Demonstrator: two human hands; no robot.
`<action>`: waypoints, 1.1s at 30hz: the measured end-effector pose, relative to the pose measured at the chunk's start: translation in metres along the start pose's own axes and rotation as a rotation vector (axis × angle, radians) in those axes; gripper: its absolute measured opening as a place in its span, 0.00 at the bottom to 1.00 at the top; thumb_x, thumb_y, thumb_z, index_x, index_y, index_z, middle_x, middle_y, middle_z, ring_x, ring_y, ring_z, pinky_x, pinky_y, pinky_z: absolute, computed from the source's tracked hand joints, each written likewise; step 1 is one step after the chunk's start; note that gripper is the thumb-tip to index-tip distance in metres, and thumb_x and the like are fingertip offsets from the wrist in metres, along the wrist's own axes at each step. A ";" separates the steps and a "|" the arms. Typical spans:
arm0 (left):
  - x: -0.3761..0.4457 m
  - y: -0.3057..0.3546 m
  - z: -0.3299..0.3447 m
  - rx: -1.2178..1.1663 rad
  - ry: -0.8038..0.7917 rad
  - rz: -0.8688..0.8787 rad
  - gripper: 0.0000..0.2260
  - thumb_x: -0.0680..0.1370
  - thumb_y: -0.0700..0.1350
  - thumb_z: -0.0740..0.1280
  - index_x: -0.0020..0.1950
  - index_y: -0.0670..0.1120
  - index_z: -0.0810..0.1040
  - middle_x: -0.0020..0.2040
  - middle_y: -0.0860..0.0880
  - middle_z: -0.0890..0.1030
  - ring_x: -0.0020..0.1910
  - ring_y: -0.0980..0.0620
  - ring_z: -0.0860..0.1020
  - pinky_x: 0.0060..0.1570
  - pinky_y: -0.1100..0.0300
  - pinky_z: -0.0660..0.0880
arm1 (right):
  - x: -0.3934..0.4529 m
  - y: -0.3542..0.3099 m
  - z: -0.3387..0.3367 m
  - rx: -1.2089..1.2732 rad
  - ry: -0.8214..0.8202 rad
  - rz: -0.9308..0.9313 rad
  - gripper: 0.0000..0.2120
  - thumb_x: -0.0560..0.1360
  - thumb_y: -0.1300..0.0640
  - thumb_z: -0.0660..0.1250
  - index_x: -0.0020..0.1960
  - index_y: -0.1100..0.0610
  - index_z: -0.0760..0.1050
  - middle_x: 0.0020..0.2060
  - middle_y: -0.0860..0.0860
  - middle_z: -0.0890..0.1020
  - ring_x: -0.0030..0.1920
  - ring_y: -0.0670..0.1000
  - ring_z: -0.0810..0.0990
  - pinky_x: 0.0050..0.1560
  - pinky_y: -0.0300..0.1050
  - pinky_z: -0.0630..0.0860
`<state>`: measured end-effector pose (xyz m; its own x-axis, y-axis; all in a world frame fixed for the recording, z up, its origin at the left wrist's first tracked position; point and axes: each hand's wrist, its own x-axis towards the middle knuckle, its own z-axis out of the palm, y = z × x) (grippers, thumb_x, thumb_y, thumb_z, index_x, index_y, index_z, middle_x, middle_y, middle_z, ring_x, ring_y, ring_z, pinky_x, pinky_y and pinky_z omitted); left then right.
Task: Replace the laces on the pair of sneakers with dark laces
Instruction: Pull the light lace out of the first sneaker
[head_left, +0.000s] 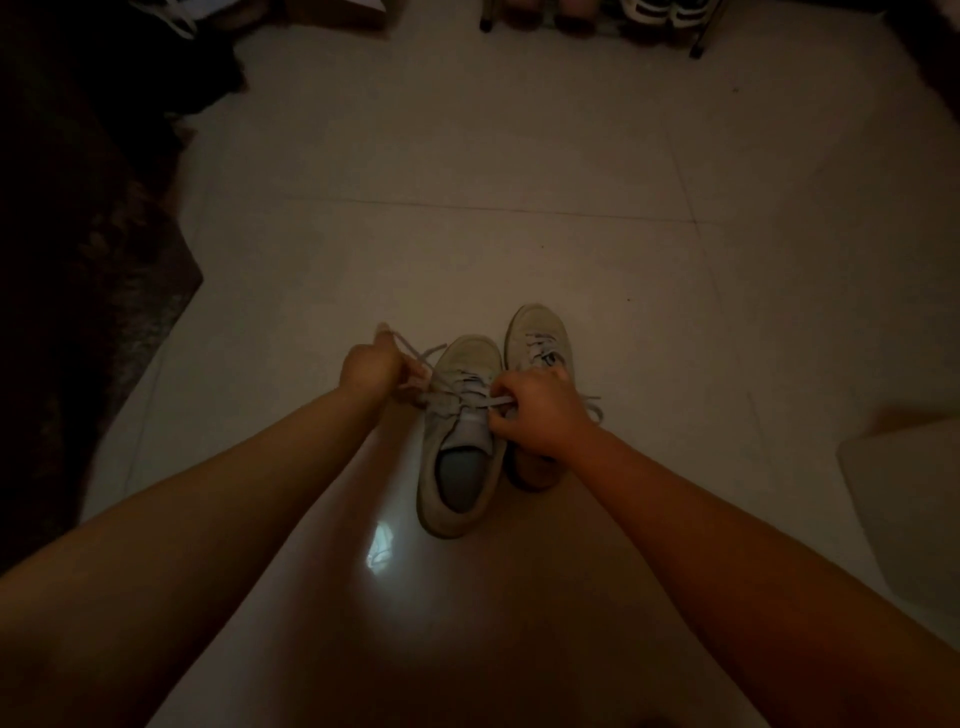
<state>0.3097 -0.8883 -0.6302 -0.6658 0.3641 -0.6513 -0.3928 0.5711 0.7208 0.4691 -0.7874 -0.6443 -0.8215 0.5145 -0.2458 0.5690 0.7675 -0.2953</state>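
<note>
Two pale sneakers stand side by side on the tiled floor, toes pointing away from me. The left sneaker (460, 441) has light laces (452, 387) partly loosened. My left hand (371, 366) pinches one lace end and holds it out to the left of the shoe. My right hand (537, 410) grips the other lace end over the shoe's tongue and covers the heel part of the right sneaker (537, 335), which is laced with light laces. No dark laces are in sight.
A dark rug (88, 291) runs along the left side. A shoe rack (592, 15) with shoes stands at the far edge. A pale box-like object (904, 499) sits at the right. The light is dim.
</note>
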 end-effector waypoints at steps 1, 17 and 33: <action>0.003 -0.002 -0.003 -0.068 0.016 -0.015 0.26 0.84 0.50 0.49 0.37 0.40 0.78 0.31 0.45 0.80 0.32 0.52 0.79 0.30 0.63 0.71 | 0.000 0.000 0.000 0.002 -0.002 0.001 0.12 0.72 0.48 0.65 0.53 0.51 0.77 0.46 0.51 0.81 0.53 0.53 0.75 0.58 0.45 0.58; -0.007 -0.025 0.004 1.428 0.001 0.930 0.08 0.76 0.45 0.60 0.49 0.51 0.79 0.47 0.50 0.80 0.49 0.48 0.77 0.52 0.55 0.58 | 0.001 -0.001 -0.002 -0.005 -0.006 0.004 0.15 0.71 0.46 0.66 0.54 0.52 0.77 0.48 0.51 0.81 0.54 0.53 0.75 0.57 0.46 0.59; -0.004 -0.029 0.002 1.049 -0.161 0.792 0.11 0.78 0.51 0.63 0.59 0.54 0.78 0.56 0.51 0.81 0.56 0.49 0.77 0.56 0.53 0.67 | 0.001 0.000 -0.001 0.008 -0.013 0.007 0.14 0.71 0.46 0.66 0.54 0.52 0.76 0.46 0.50 0.80 0.53 0.52 0.75 0.58 0.45 0.58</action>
<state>0.3248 -0.9050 -0.6490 -0.3755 0.9015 -0.2151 0.7867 0.4327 0.4403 0.4679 -0.7867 -0.6432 -0.8168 0.5150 -0.2601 0.5753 0.7607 -0.3007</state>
